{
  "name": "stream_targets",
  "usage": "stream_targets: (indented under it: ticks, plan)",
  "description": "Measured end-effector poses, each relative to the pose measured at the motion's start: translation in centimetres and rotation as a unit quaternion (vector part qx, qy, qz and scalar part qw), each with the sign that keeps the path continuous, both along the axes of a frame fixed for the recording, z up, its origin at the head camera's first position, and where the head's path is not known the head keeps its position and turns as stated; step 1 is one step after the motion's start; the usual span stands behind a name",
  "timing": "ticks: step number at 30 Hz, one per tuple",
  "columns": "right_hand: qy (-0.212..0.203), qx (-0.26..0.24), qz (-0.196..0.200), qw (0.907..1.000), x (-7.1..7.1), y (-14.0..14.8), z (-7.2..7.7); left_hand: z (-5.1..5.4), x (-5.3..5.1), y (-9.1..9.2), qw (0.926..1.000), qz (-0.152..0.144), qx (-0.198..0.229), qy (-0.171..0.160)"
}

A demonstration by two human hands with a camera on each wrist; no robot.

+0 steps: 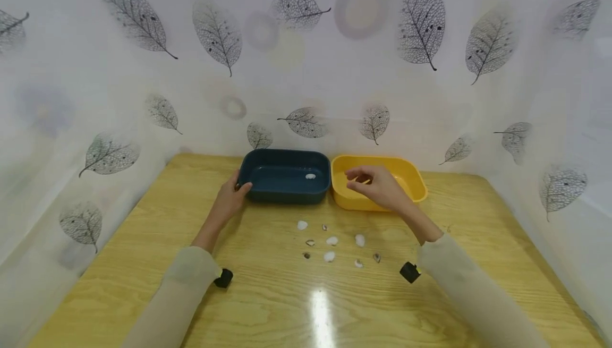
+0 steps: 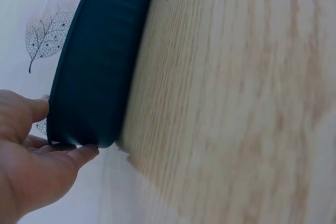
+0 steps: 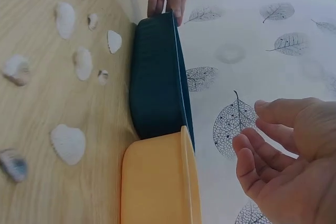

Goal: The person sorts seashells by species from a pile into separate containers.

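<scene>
At the back of the table, a dark blue tub (image 1: 287, 197) stands side by side with a yellow tub (image 1: 354, 203). My left hand (image 1: 230, 196) grips the blue tub by its left end, the thumb over the rim and fingers against the end wall. One white shell (image 1: 310, 176) lies inside the blue tub. Above the yellow tub hovers my right hand (image 1: 382, 187), its fingers loosely bent with nothing visible between them; it hides part of that tub's inside. In the right wrist view this hand (image 3: 294, 156) is apart from the yellow tub's rim.
Several small shells, white ones (image 1: 329, 256) and darker ones (image 1: 376, 257), lie scattered on the wooden table (image 1: 268, 295) in front of the tubs. A leaf-patterned white curtain (image 1: 306, 82) stands behind the tubs and along both sides.
</scene>
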State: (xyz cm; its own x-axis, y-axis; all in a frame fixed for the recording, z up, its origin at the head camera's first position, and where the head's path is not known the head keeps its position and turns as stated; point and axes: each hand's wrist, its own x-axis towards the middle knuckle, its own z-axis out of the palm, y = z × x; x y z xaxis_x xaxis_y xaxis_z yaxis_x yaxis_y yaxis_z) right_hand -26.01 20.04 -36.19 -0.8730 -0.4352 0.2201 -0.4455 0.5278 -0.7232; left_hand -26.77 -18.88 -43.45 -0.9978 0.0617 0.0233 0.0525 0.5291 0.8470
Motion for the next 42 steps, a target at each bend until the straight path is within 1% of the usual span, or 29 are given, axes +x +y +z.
stream_targets:
  ticks: [8,16,21,27,31,34,39,42]
  plan:
    - [-0.011,-0.010,0.018,0.9997,3.2,2.4,-0.8,-0.4,0.1,-0.2,1.0000,0.003,-0.003,-0.006]
    - [-0.031,-0.004,0.012,0.9994,5.0,4.2,-1.9,-0.3,0.3,-0.2,1.0000,-0.002,0.002,-0.001]
    - [-0.033,0.002,0.002,0.9995,5.8,5.0,-2.5,-0.3,0.3,-0.3,1.0000,-0.001,0.007,0.000]
    - [-0.050,0.000,-0.003,0.9988,6.5,5.5,-3.2,-0.3,0.2,-0.3,1.0000,-0.002,0.008,-0.001]
    - [-0.065,-0.008,-0.001,0.9979,6.8,5.8,-3.8,-0.3,0.2,-0.2,1.0000,-0.003,0.008,-0.002]
    - [-0.073,-0.004,-0.001,0.9973,7.0,6.1,-4.3,-0.2,0.1,-0.2,0.9999,-0.005,0.009,-0.003]
    - [-0.071,0.004,0.000,0.9974,7.1,6.2,-5.0,-0.2,0.0,-0.2,0.9997,-0.012,0.018,-0.009]
    - [-0.070,0.002,0.007,0.9975,7.0,6.0,-5.7,-0.3,0.0,-0.3,0.9997,-0.010,0.019,-0.005]
